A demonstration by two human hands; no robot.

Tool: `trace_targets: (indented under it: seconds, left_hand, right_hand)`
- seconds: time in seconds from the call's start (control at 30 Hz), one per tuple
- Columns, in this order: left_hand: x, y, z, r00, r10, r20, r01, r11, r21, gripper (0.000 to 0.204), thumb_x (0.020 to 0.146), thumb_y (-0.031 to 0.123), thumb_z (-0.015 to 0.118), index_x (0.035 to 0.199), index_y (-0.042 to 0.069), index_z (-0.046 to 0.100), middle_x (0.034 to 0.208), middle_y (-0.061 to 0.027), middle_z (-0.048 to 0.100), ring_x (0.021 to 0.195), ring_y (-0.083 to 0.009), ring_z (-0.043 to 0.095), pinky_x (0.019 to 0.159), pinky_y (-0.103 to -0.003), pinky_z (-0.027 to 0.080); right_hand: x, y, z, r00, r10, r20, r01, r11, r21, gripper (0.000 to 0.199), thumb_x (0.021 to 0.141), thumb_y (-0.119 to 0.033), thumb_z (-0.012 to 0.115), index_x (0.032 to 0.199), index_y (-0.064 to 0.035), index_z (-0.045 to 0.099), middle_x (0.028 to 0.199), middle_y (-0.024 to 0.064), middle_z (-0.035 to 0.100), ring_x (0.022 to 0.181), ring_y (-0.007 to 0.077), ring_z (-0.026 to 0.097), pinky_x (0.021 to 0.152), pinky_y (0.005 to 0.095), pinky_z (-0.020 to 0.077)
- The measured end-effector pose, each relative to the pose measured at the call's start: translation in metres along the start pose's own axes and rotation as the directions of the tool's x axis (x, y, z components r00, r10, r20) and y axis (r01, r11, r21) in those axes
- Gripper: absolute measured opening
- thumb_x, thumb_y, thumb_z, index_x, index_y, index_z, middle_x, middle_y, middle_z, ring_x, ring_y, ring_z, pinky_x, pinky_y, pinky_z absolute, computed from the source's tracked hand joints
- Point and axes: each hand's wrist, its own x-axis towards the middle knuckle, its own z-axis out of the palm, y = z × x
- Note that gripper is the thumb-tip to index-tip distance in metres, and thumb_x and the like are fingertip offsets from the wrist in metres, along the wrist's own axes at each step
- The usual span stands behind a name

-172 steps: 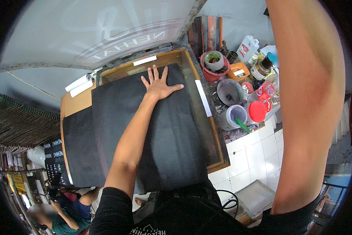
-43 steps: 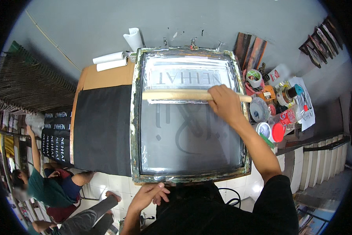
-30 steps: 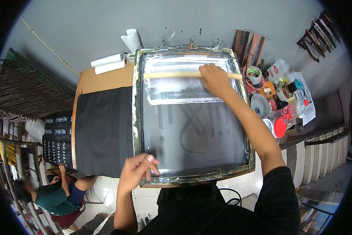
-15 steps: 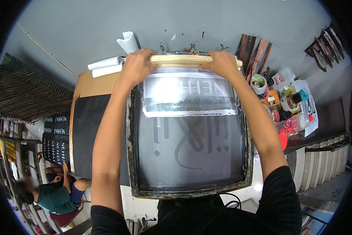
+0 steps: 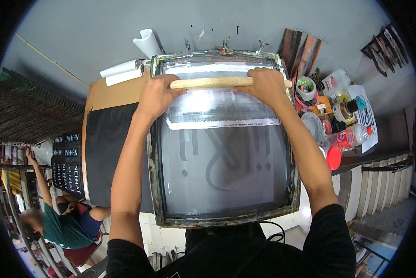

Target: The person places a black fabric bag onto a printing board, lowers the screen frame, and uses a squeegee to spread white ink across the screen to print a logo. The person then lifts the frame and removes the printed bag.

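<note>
A screen-printing frame (image 5: pixel 156 185) with a grey mesh lies flat over black fabric (image 5: pixel 107 153) on the table. A wooden-handled squeegee (image 5: pixel 212 83) rests across the far part of the mesh, above a band of white ink (image 5: pixel 222 124). My left hand (image 5: pixel 156 95) grips the squeegee handle at its left end. My right hand (image 5: pixel 266 85) grips it at the right end. Faint letter shapes show through the mesh below the ink band.
Tape rolls, ink pots and bottles (image 5: pixel 337 125) crowd the table's right side. Rolled papers (image 5: pixel 124 69) lie at the far left corner. A person in a green top (image 5: pixel 59 222) sits low at the left beside a rack (image 5: pixel 18 116).
My left hand left the frame's near edge and joined my right hand on the squeegee at the far end. The squeegee has since come slightly nearer, leaving a white ink band.
</note>
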Motion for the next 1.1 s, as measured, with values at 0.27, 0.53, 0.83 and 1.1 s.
trace_targets:
  seconds: [0.27, 0.53, 0.83, 1.1]
  left_hand:
    - [-0.080, 0.023, 0.007, 0.993, 0.104, -0.064, -0.099, 0.993, 0.070, 0.029, 0.079, 0.016, 0.082, 0.103, 0.003, 0.076, 0.098, -0.0153, 0.074, 0.089, -0.0335, 0.069, 0.083, -0.042, 0.054]
    - [-0.152, 0.029, 0.020, 0.956, 0.077, -0.284, -0.062, 0.996, 0.062, 0.057, 0.082, 0.016, 0.080, 0.135, 0.003, 0.061, 0.134, -0.0188, 0.065, 0.127, -0.0350, 0.060, 0.109, -0.044, 0.045]
    - [-0.330, 0.054, -0.010, 0.864, -0.504, 0.013, 0.476, 0.807, -0.348, 0.117, 0.066, 0.033, 0.094, 0.157, -0.002, 0.030, 0.160, -0.0277, 0.034, 0.150, -0.0409, 0.034, 0.123, -0.048, 0.027]
    - [-0.370, 0.047, 0.010, 0.911, -0.408, 0.059, 0.409, 0.912, -0.002, 0.151, 0.044, 0.032, 0.103, 0.161, 0.003, 0.012, 0.168, -0.0275, 0.010, 0.154, -0.0466, 0.018, 0.124, -0.057, 0.019]
  right_hand:
    - [-0.078, -0.013, 0.014, 0.974, -0.098, -0.202, 0.116, 0.990, 0.078, 0.043, 0.066, -0.045, 0.087, 0.079, -0.0081, 0.071, 0.077, 0.0073, 0.066, 0.077, 0.0276, 0.068, 0.067, 0.0431, 0.0555]
    - [-0.115, -0.025, 0.022, 0.919, -0.148, -0.365, 0.193, 0.977, 0.088, 0.037, 0.063, -0.017, 0.084, 0.095, -0.0121, 0.066, 0.095, 0.0027, 0.066, 0.091, 0.0255, 0.066, 0.076, 0.0411, 0.0515]
    - [-0.065, -0.006, 0.011, 0.917, -0.104, -0.385, 0.175, 0.972, 0.154, 0.029, 0.065, -0.016, 0.086, 0.089, -0.0117, 0.070, 0.087, 0.0048, 0.069, 0.087, 0.0287, 0.069, 0.075, 0.0423, 0.0536]
    - [0.054, 0.015, -0.014, 0.998, 0.014, 0.064, -0.021, 0.994, 0.107, 0.054, 0.071, -0.051, 0.085, 0.102, -0.0078, 0.076, 0.101, 0.0166, 0.075, 0.094, 0.0359, 0.071, 0.082, 0.0466, 0.0538]
